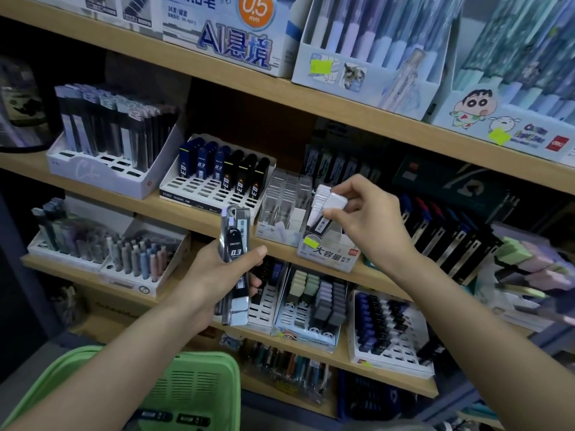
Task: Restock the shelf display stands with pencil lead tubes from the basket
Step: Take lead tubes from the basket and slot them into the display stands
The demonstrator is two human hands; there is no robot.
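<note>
the right hand (370,225) pinches a white-capped, black-labelled pencil lead tube (333,201) by its cap, tilted, just above the clear plastic display stand with a yellow sticker (336,253) on the wooden shelf (199,217). left of that stand and slightly lower, the left hand (214,275) grips an upright bundle of black "0.3" lead tube packs (235,247). the green slotted plastic basket (193,384) sits well below the stand, to its left.

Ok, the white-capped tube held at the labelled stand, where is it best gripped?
Probably by its white cap, from above, as the right hand pinches it. The tube leans with its dark lower end toward the stand, close beside other capped tubes, so only the cap is free.
</note>
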